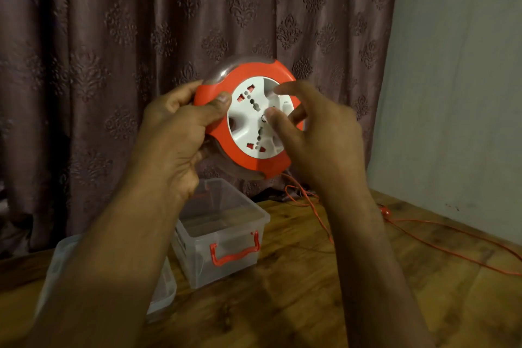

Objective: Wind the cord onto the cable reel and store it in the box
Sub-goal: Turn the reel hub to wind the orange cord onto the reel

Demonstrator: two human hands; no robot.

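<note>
One clear lid (162,288) lies leftmost, one clear box (223,230) beside it. The left hand (175,133) grips the single cable reel's (248,117) red rim, fingers curled, raised before one curtain (113,37). The right hand (319,133), fingers spread, touches its white hub. One red cord (440,246) trails across the floor (282,305).

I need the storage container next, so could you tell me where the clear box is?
The clear box stands open on the wooden floor, lower centre, directly below the cable reel.
</note>
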